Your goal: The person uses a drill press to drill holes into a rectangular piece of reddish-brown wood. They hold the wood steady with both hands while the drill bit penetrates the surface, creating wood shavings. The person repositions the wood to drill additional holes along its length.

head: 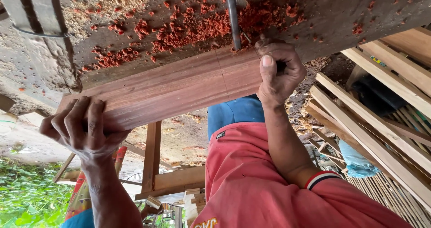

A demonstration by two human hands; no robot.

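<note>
A long reddish-brown wooden plank (179,91) runs across the middle, with a thin line drawn across its face. My left hand (83,129) grips its left end, fingers wrapped over the near edge. My right hand (278,71) clasps the right end, thumb flat on the face and fingers curled round the edge. A small dark thing sits between those fingers; I cannot tell what it is. A dark metal rod (232,17) comes down to the plank's far edge just left of my right hand.
Red and pale wood shavings (193,24) cover the grey ground beyond the plank. Pale wooden slats (377,133) lie stacked at the right. A wooden frame (152,160) stands below, and green plants (27,192) fill the lower left. My red shirt (251,183) fills the bottom.
</note>
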